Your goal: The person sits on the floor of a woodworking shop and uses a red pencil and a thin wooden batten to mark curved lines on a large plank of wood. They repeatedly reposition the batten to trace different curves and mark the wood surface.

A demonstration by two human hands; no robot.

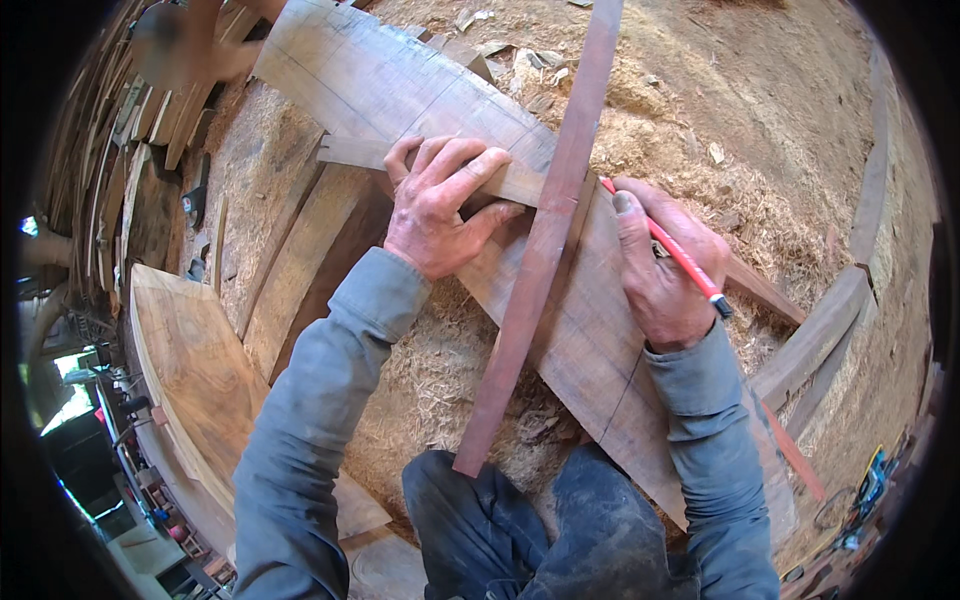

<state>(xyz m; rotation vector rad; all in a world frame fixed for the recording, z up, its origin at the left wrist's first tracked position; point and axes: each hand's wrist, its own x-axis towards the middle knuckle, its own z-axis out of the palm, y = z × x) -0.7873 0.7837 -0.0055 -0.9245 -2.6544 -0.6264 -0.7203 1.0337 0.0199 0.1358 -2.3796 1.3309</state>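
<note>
A wide plank point(590, 350) lies slantwise before me, with dark pencil lines across its face. Over it crosses a long reddish-brown wooden strip point(530, 270), meeting a shorter pale wooden strip point(355, 152) near the plank's middle. My left hand point(440, 205) is closed over the shorter strip, fingers curled on its far side and thumb on the near side. In my right hand point(672, 265) is a red pencil point(685, 262) with a dark end cap. Its tip is close to the long strip's right edge, at the plank; whether it touches the wood I cannot tell.
Thick timber pieces point(310, 260) and a curved board point(195, 350) lie to the left. Stacked boards point(130, 130) stand at the far left. A blurred person point(205, 55) is at the upper left. Sawdust and shavings point(720, 100) cover the ground; beams point(820, 330) lie right.
</note>
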